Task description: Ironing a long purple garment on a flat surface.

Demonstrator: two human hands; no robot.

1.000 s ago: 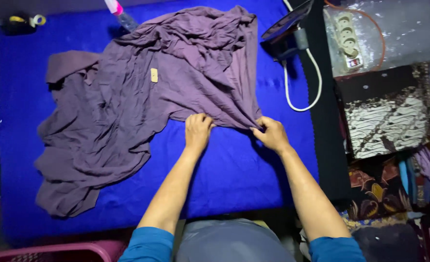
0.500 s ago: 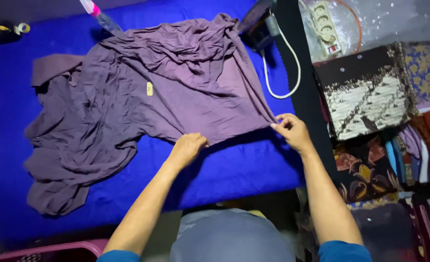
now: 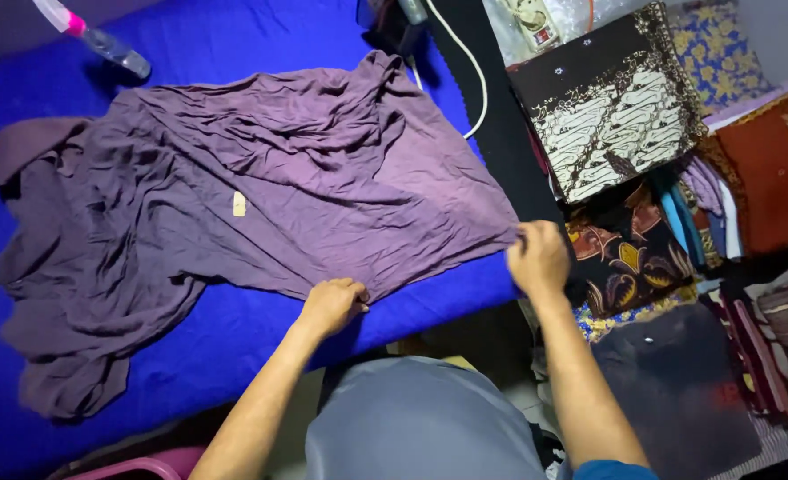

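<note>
Purple cloth (image 3: pixel 261 204) lies wrinkled across the blue pad (image 3: pixel 234 329); the left hand (image 3: pixel 330 305) pinches its near hem, the right hand (image 3: pixel 537 257) grips its corner at the pad's edge. A white cord (image 3: pixel 465 62) runs beyond, with folded patterned fabrics (image 3: pixel 616 98) alongside.

Single head-mounted view, facing steeply down over my forearms, close above my left hand (image 3: pixel 330 304) and right hand (image 3: pixel 537 258) at the blue board's (image 3: pixel 234 329) near edge.

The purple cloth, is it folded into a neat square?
No. The purple cloth lies spread and wrinkled across the blue board, with the left hand and right hand gripping its near edge.
</note>
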